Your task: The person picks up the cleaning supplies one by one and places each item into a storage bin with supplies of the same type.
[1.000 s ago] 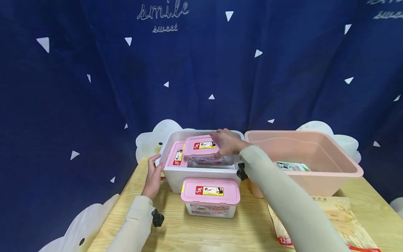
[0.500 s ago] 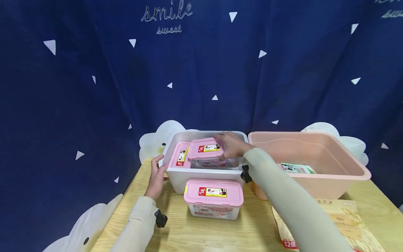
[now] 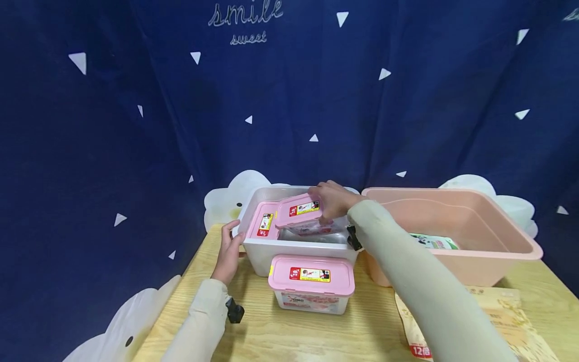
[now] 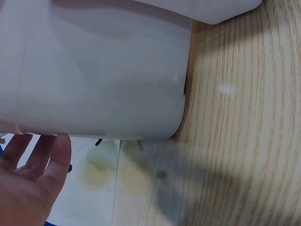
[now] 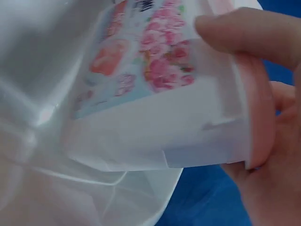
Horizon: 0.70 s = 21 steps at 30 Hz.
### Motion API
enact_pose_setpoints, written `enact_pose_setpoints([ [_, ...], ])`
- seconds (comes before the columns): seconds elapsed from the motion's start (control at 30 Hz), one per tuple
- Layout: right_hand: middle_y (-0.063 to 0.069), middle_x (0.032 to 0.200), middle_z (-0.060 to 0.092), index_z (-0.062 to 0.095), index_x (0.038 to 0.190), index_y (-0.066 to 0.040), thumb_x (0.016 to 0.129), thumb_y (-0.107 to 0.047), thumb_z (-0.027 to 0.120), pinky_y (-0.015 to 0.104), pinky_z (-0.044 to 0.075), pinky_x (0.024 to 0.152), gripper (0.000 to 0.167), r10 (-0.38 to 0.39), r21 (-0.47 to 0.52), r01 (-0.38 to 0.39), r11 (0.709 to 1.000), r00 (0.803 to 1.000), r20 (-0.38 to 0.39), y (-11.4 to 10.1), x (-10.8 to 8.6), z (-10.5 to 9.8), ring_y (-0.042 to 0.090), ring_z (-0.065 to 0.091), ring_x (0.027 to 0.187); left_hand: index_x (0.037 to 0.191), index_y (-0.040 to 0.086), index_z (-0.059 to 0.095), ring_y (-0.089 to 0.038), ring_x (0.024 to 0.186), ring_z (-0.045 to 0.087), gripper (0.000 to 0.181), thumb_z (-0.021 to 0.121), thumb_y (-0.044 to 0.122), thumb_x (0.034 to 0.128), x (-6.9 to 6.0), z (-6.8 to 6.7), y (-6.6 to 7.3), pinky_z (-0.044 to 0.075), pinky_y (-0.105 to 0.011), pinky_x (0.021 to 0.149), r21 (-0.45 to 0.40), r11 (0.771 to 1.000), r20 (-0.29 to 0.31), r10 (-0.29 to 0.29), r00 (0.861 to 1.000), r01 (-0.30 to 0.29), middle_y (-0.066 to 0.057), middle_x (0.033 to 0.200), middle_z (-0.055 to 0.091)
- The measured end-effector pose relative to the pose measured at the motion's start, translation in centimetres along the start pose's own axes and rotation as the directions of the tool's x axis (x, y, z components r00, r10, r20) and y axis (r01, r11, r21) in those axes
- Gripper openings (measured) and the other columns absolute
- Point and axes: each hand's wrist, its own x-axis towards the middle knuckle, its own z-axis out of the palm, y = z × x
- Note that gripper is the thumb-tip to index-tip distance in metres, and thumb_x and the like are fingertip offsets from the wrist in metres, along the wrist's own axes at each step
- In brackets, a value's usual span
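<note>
My right hand (image 3: pixel 333 200) grips a pink-lidded plastic tub (image 3: pixel 312 227) at its right end, thumb on the near side. The tub hangs tilted, right end raised, inside a white bin (image 3: pixel 271 250). In the right wrist view, this white tub (image 5: pixel 155 117) has a pink flower print and the fingers lie partly behind its lid. Another pink-lidded tub (image 3: pixel 257 221) lies lengthwise along the bin's left side. My left hand (image 3: pixel 227 254) touches the bin's left rim with its fingertips. In the left wrist view, that left hand (image 4: pixel 35 181) meets the white bin's edge (image 4: pixel 103 113).
A third pink-lidded tub (image 3: pixel 312 275) sits on the wooden table (image 3: pixel 280 342) before the white bin. At the right stands a pink bin (image 3: pixel 493 261) with a green and white packet (image 3: pixel 434 242) inside. A yellowish package (image 3: pixel 502 317) lies in front of it. A blue curtain (image 3: pixel 289 100) hangs behind.
The held tub dipped lower into the white bin, then its right end rose and it now tilts more. The left hand stays at the bin's rim. The head view has shifted slightly left.
</note>
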Motion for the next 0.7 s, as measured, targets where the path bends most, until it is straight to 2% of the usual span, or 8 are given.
enact_pose_setpoints([
  [0.13,0.01,0.134,0.061,0.054,0.139,-0.015,0.068,-0.025,0.084,0.049,0.042,0.104,0.078,0.018,0.038,-0.019,0.999,1.0,0.02,0.7,0.1,0.5,0.029,0.047,0.12,0.149,0.021,0.023,-0.034,0.13,0.045,0.051,0.037,0.03,0.1015,0.0,0.0,-0.1,0.046,-0.037,0.082,0.004,1.0,0.012,-0.01,1.0,0.01,-0.016,0.155,0.031],
  [0.3,0.01,0.133,0.06,0.053,0.14,-0.016,0.067,-0.025,0.084,0.049,0.042,0.103,0.079,0.026,0.037,-0.027,0.999,0.999,0.03,0.8,0.3,0.5,0.029,0.046,0.119,0.149,0.022,0.023,-0.034,0.13,0.046,0.051,0.037,0.03,0.1014,0.1,-0.1,-0.1,0.045,-0.037,0.082,0.009,1.0,0.015,-0.009,1.0,0.009,-0.016,0.155,0.032],
  [0.43,0.01,0.137,0.059,0.053,0.141,-0.016,0.068,-0.019,0.084,0.051,0.043,0.106,0.08,0.055,0.072,-0.06,0.996,0.996,0.066,1.0,0.5,0.5,0.029,0.048,0.121,0.148,0.021,0.026,-0.034,0.127,0.046,0.051,0.039,0.03,0.0999,0.3,0.0,-0.2,0.045,-0.038,0.082,-0.003,1.0,0.006,-0.009,1.0,0.009,-0.016,0.153,0.035],
  [0.7,0.012,0.133,0.064,0.058,0.13,-0.012,0.063,-0.011,0.084,0.05,0.048,0.102,0.072,0.07,0.139,-0.083,0.987,0.993,0.097,1.8,0.7,1.0,0.028,0.059,0.114,0.148,0.019,0.026,-0.032,0.121,0.048,0.05,0.039,0.027,0.1007,0.3,0.0,-0.3,0.044,-0.037,0.079,-0.015,1.0,-0.005,0.007,1.0,-0.007,-0.016,0.149,0.038],
])
